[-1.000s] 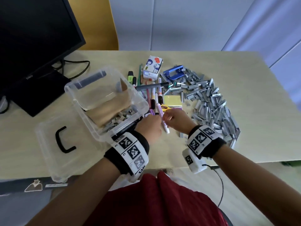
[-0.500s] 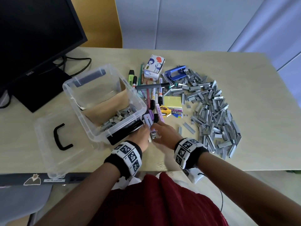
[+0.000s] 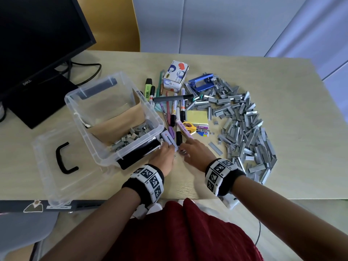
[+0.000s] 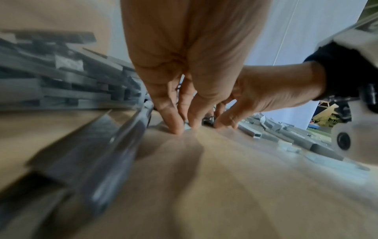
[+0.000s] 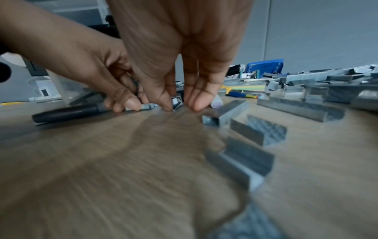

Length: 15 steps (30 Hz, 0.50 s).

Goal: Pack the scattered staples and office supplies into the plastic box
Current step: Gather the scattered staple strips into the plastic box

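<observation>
Item 1, your left hand [image 3: 164, 153]: lay on the desk [image 3: 301, 147] just beside the box's near corner, fingertips [image 4: 175, 127] curled down and pinching a small strip of staples against the wood. Judged purpose: gathering strays too small to scoop.

Item 2, your right hand [image 3: 194, 152]: lay close beside the left, fingers curled down to the desk, thumb and fingertips [image 5: 199, 103] closing on another small staple piece between them. Whether the piece was fully gripped, I cannot tell.

Item 3, plastic box [image 3: 105, 147]: stood open at your left, a tan sheet and a modest heap of staples inside, most of its room unfilled. It probably sat close so each pinch had a short trip over the near rim.

Item 4, lid [image 3: 49, 166]: lay flat nearer you and to the left of the box, black handle up, overhanging the desk's front edge.

Item 5, staple pile [image 3: 244, 125]: the bulk remained on the desk in an arc to your right, well apart from the box.

Item 6, pens and markers [image 3: 175, 113]: lay bunched just past your fingers, a lilac highlighter [image 3: 169, 141] touching the box wall.

Clearances: you had bare desk between your wrists and the front edge; the way up to the rim looked open.
</observation>
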Motion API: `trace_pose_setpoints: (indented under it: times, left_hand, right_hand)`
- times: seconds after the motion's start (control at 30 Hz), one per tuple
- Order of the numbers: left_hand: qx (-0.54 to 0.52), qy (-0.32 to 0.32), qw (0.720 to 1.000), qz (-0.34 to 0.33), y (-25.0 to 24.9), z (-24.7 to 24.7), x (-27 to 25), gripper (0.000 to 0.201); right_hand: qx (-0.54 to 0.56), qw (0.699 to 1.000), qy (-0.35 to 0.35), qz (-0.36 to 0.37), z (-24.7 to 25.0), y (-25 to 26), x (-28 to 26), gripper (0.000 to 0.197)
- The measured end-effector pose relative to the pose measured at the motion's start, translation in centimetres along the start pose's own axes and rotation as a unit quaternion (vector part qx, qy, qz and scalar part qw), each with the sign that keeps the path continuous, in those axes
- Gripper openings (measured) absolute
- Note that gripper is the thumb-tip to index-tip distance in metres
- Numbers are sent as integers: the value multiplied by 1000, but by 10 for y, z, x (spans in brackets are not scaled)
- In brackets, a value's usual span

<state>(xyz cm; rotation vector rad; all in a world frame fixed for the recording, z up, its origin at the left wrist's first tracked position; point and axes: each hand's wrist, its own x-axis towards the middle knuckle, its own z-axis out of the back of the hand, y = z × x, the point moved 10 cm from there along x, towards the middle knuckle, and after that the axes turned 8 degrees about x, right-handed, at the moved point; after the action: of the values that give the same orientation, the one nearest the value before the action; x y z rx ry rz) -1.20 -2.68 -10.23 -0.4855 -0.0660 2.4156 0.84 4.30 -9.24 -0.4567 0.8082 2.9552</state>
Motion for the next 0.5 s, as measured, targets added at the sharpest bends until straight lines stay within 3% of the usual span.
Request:
trace_pose_setpoints:
  times: [0.07, 0.17, 0.2, 0.3, 0.5]
  left_hand:
    - [-31, 1, 999, 12, 1, 2, 3, 26]
    - [-184, -3, 981, 57, 7, 8, 5, 18]
    - [-267, 8, 961, 76, 8, 7, 6, 12]
    - [-506, 46, 852, 125, 5, 1, 7, 14]
    - [-701, 67, 692, 160, -5, -5, 11, 16]
  right_hand:
    - [-8, 1000, 1, -2, -1, -1, 1, 27]
    - [32, 999, -13, -12, 3, -6, 1, 27]
    - [54, 998, -23, -20, 7, -9, 1, 27]
    - [115, 990, -60, -51, 21, -22, -2, 25]
    - [225, 957, -149, -103, 62, -44, -13, 25]
